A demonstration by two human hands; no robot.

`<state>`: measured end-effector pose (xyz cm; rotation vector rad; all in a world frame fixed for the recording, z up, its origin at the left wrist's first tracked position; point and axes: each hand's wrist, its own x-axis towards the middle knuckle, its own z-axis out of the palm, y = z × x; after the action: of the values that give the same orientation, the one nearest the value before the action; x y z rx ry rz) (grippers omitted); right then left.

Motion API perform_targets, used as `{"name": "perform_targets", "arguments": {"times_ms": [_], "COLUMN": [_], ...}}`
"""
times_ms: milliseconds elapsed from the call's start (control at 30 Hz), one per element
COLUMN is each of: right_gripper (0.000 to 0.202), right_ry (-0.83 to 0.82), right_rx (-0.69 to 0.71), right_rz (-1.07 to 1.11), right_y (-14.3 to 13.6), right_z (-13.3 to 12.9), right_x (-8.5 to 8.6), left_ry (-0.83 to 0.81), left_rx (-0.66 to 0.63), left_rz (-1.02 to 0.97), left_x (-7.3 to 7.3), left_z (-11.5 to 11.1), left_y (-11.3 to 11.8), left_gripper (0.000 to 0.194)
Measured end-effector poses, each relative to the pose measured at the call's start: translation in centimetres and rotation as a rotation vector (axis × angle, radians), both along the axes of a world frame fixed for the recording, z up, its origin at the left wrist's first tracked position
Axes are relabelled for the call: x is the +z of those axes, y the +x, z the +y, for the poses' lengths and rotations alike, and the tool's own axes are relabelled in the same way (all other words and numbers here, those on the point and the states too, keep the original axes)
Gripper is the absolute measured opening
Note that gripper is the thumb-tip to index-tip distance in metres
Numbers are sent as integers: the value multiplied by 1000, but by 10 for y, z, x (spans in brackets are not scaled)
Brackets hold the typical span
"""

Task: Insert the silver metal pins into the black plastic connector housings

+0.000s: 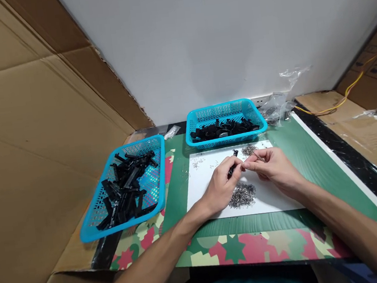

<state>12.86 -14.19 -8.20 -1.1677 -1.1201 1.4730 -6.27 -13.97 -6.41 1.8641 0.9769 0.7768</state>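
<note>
My left hand (223, 180) is closed around a narrow black plastic part (235, 153), whose top end pokes out above the fingers. Close against it, my right hand (272, 168) is pinched, its fingertips meeting the left thumb and the black part; what it holds is too small to make out. Both hands are over a white sheet (201, 194). A pile of small metal pieces, perhaps springs (243, 195), lies just below the hands. A second, smaller metal pile (249, 150) sits behind them, partly hidden by my right hand.
At the left stands a blue basket (163, 171) of long black plastic parts. Another blue basket (227, 140) with smaller black parts is at the back. Clear plastic bags (275, 109) lie beside it, near a yellow cable (349, 91). Cardboard (32, 145) walls the left side.
</note>
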Motion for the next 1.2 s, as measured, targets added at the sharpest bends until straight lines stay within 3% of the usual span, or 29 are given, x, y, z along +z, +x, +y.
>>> {"name": "perform_targets", "arguments": {"times_ms": [267, 667, 867, 1033, 1200], "right_gripper": [44, 37, 35, 32, 32], "right_ry": [-6, 77, 242, 278, 232], "right_rx": [-20, 28, -158, -192, -118], "right_rz": [58, -134, -388, -505, -562], "right_y": [1, 3, 13, 27, 34], "right_z": [-2, -5, -4, 3, 11], "right_x": [6, 6, 12, 13, 9], "left_ry": [-23, 119, 134, 99, 224], "left_rx": [98, 69, 48, 115, -1], "left_rz": [-133, -18, 134, 226, 246], "left_x": [-3, -6, -11, -23, -20], "left_z": [2, 2, 4, 6, 8], "left_y": [1, 1, -3, -3, -4], "left_gripper": [32, 27, 28, 60, 38]}}
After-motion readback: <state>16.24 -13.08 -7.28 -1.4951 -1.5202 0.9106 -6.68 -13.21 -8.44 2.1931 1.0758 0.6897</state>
